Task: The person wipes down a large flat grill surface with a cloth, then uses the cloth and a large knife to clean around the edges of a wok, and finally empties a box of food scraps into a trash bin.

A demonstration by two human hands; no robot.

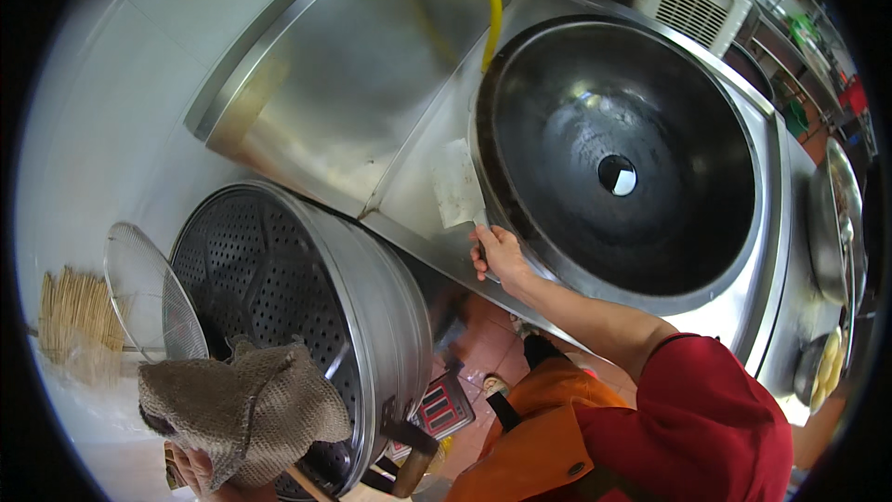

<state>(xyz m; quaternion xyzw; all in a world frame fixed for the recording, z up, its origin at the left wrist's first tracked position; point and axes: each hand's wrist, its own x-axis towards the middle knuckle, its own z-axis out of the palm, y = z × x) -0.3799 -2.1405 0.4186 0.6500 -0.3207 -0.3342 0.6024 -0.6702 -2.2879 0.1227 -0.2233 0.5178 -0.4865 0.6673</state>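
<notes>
My right hand point(498, 258) is closed around the handle of a flat metal spatula point(458, 185). The spatula's pale blade is over the stainless steel stovetop point(411, 223), beside the left rim of a large dark wok point(669, 223). No food shows in the wok; at its bottom is a round dark patch with a bright reflection. At the lower left, my left hand point(191, 470) grips a grey-brown woven cloth point(279, 397), which covers part of that hand. The cloth hangs in front of a large metal steamer with a perforated plate point(237, 279).
A wire-mesh strainer point(157, 293) leans at the steamer's left, near a bundle of thin wooden sticks point(77, 314). A yellow hose point(493, 7) hangs at the wok's rim. Metal bowls point(829, 237) stand far right. A scale point(442, 408) is below on the tiled floor.
</notes>
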